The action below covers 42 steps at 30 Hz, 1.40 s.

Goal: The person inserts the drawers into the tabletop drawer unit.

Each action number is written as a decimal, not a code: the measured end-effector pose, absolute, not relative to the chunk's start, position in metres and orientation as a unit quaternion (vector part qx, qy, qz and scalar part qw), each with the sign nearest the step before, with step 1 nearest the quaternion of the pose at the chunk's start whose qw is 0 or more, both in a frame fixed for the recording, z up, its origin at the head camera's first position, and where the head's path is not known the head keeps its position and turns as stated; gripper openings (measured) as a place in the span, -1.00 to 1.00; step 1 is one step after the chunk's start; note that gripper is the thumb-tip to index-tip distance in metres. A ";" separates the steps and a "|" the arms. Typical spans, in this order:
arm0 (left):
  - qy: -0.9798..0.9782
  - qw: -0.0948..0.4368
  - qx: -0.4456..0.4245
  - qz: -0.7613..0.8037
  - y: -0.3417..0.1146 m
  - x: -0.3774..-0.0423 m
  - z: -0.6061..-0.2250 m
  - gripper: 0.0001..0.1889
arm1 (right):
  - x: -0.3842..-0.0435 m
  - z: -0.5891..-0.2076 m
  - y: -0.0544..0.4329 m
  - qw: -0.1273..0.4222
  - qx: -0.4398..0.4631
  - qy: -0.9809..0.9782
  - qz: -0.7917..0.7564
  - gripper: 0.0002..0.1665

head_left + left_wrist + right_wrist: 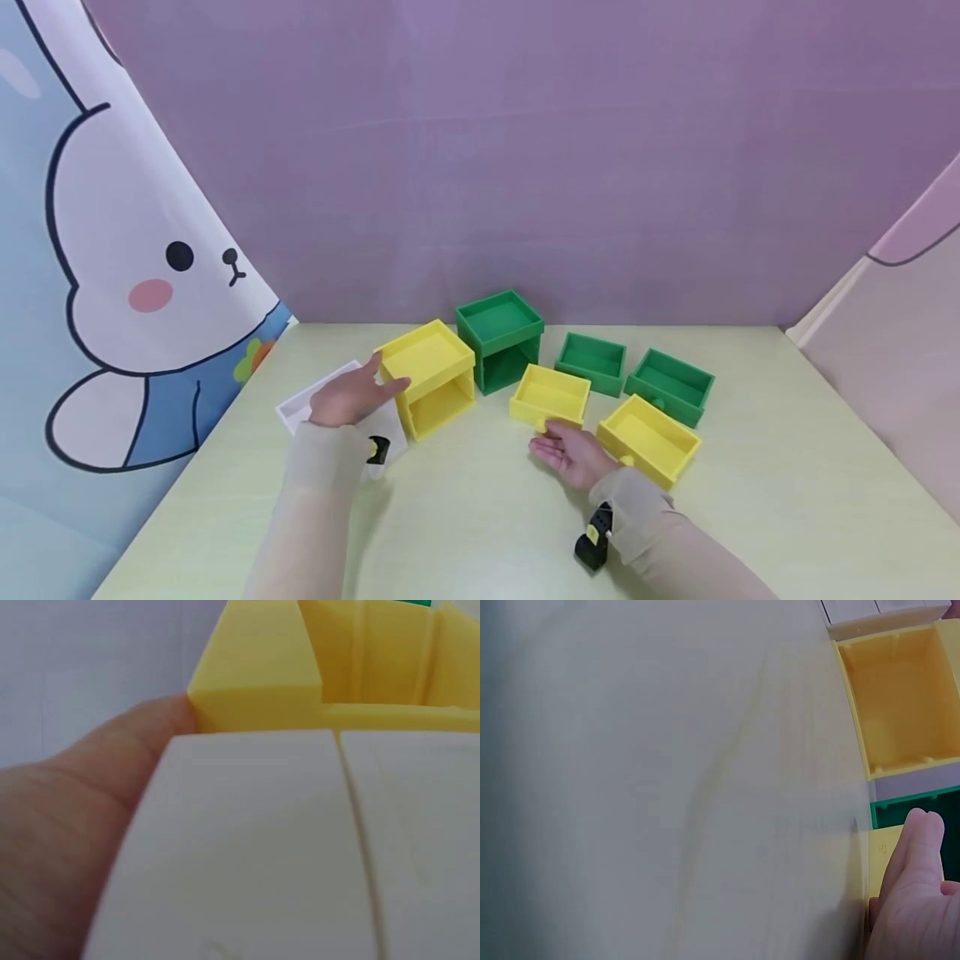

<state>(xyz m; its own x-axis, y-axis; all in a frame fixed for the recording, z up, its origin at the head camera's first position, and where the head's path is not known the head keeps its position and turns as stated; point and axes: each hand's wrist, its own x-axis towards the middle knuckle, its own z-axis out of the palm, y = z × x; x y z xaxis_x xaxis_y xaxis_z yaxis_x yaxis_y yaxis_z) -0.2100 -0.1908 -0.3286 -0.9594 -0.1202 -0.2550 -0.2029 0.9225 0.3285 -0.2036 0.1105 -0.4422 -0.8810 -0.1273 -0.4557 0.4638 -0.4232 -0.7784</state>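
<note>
My left hand (pixel 351 398) rests at the left edge of the yellow cabinet (pixel 442 406), fingers spread along its rim. In the left wrist view, one digit touches that yellow corner, while a white panel (pixel 247 847) hides much of the hand. Under my left hand and wrist stands a white cabinet (pixel 392 433), partly covered. My right hand (pixel 573 456) lies palm up in front of a small yellow drawer (pixel 551 390), fingers together and fairly straight. Its fingertips are beside the drawer's round knob (pixel 540 425); whether they touch it I cannot tell.
Behind the yellow cabinet stands a green cabinet (pixel 501 321) with an open front. Two green drawers (pixel 592 357) lie at the back right. Another yellow drawer (pixel 651 437) sits just right of my right hand. A purple backdrop (pixel 570 167) rises behind the table (pixel 465 517).
</note>
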 end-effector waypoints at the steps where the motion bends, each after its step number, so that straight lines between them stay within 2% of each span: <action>1: 0.974 0.115 -0.084 0.179 -0.191 -0.210 -0.329 -0.12 | -0.204 -0.443 0.109 0.179 0.169 0.506 -0.827 -0.63; 13: 0.976 0.116 -0.073 0.167 -0.191 -0.211 -0.327 -0.14 | -0.208 -0.439 0.104 0.195 0.181 0.515 -0.815 -0.60; 17: 0.978 0.113 -0.063 0.161 -0.190 -0.212 -0.326 -0.13 | -0.207 -0.439 0.101 0.207 0.174 0.503 -0.821 -0.66; 34: 0.983 0.123 -0.070 0.118 -0.191 -0.213 -0.326 -0.07 | -0.207 -0.439 0.099 0.161 0.205 0.487 -0.834 -0.78; 42: 0.985 0.120 -0.060 0.106 -0.192 -0.216 -0.326 -0.08 | -0.197 -0.432 0.106 0.173 0.186 0.550 -0.796 -0.70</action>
